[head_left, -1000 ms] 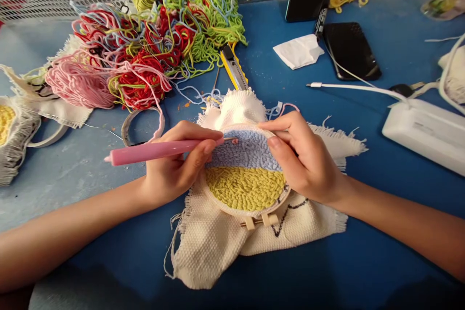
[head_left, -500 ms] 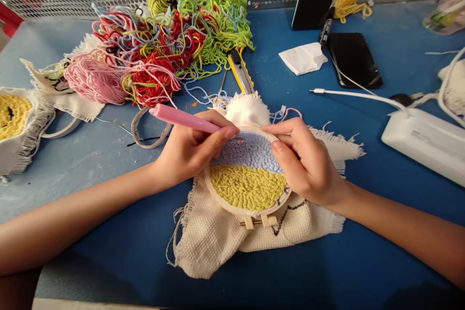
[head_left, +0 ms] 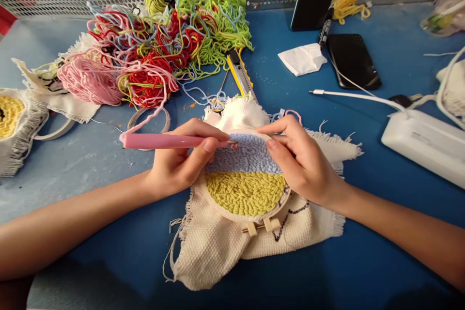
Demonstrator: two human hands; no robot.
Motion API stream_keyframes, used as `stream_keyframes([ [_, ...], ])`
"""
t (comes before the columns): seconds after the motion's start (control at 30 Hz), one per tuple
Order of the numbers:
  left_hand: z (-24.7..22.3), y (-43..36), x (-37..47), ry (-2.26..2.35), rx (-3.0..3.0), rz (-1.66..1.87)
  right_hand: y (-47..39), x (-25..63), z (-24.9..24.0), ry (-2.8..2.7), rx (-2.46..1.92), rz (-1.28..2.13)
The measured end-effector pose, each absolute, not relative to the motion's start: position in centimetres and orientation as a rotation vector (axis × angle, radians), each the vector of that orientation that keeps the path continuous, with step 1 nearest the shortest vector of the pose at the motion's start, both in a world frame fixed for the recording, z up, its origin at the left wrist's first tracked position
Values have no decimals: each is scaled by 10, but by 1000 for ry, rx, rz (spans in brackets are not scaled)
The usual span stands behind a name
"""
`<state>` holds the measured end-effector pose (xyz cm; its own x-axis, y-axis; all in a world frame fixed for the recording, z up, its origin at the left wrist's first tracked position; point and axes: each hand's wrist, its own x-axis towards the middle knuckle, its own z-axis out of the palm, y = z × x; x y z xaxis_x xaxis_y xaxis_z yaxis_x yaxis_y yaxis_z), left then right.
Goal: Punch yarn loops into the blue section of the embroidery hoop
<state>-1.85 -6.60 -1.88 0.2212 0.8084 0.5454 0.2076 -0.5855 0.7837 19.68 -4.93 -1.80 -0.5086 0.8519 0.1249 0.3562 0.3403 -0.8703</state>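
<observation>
My left hand [head_left: 185,157] grips a pink punch needle pen [head_left: 160,141], held nearly level, its metal tip at a small pink stitch in the blue upper half of the loop embroidery [head_left: 250,155]. Pink yarn [head_left: 145,120] trails out of the pen's back end. Below the blue, the lower half of the embroidery is yellow-green. My right hand [head_left: 300,162] holds the upper right rim of the round hoop [head_left: 225,213], thumb on top, other fingers partly hidden. Cream cloth [head_left: 214,247] spreads beneath and around the hoop, whose screw faces me.
Behind lie a tangled yarn heap [head_left: 156,48], a yellow cutter [head_left: 240,72] and white paper [head_left: 302,59]. A phone [head_left: 353,60], marker [head_left: 326,29] and white power strip [head_left: 425,140] are at the right. An empty hoop [head_left: 165,118] and another embroidered cloth [head_left: 22,140] are left.
The pen has swung from tilted to nearly level, its back end lower and further left. My left hand has shifted slightly left. The hoop's screw side has moved slightly down.
</observation>
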Motion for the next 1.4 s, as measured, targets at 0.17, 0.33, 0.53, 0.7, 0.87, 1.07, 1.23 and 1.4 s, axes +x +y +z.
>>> stream_keyframes([
  [0.17,-23,-68,-19,984,1807,1521,-50,198,-17,-2022,-1067,1095],
  [0.33,-22,-69,-20,1068,1790,1550,-50,197,-18,-2017,-1072,1079],
  [0.53,-25,-68,-23,1120,1832,1494,-51,199,-18,-2011,-1041,1082],
  [0.7,-20,-68,-23,996,1959,1382,-54,201,-19,-1957,-939,1112],
  [0.87,-12,-71,-21,1032,2109,1205,-55,201,-19,-1935,-902,1152],
  [1.07,-5,-63,-21,1040,2292,1066,-56,199,-17,-1952,-883,1159],
  [1.23,-6,-52,-23,943,2124,1056,-57,198,-17,-1985,-901,1145],
  [1.4,-6,-54,-23,849,2504,891,-59,198,-18,-1975,-843,1168],
])
